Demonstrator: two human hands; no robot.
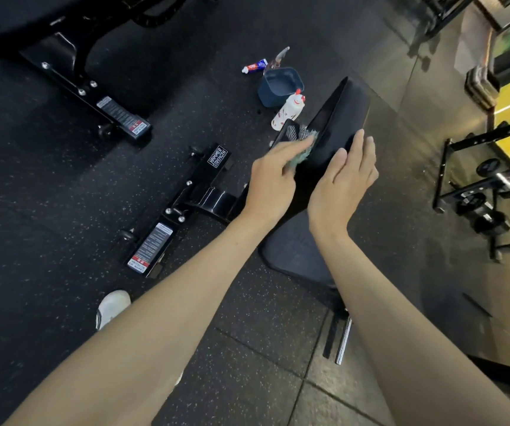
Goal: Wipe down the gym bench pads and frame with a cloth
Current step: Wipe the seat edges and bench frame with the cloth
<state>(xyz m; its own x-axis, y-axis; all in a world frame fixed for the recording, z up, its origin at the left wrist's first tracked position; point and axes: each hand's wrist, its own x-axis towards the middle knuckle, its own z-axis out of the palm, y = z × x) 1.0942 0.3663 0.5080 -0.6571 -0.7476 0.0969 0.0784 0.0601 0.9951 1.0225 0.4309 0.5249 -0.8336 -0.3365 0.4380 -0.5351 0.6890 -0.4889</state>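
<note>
Bench back pad point(343, 115), black, tilted up right of centre, just beyond the flat seat pad point(296, 253). Teal cloth point(306, 152) pressed against the back pad's left side under the left hand point(273, 179), fingers stretched out straight and close together over it. Right hand point(347, 176) flat on the pad's near upper edge, fingers straight and together, holding nothing. Black frame point(186, 201) low on the speckled rubber floor point(48, 179), left of the pads, lettered HAMMER STRENGTH, with a warning sticker on its foot. On the floor just beyond the back pad, close together: white squeeze bottle point(289, 110) with red cap, blue tub point(280, 86), small tube point(254, 66), clear spray bottle point(278, 58). White shoe point(112, 307) at lower left. Second bench point(63, 56) at upper left; dumbbell rack point(475, 186) at right.
</note>
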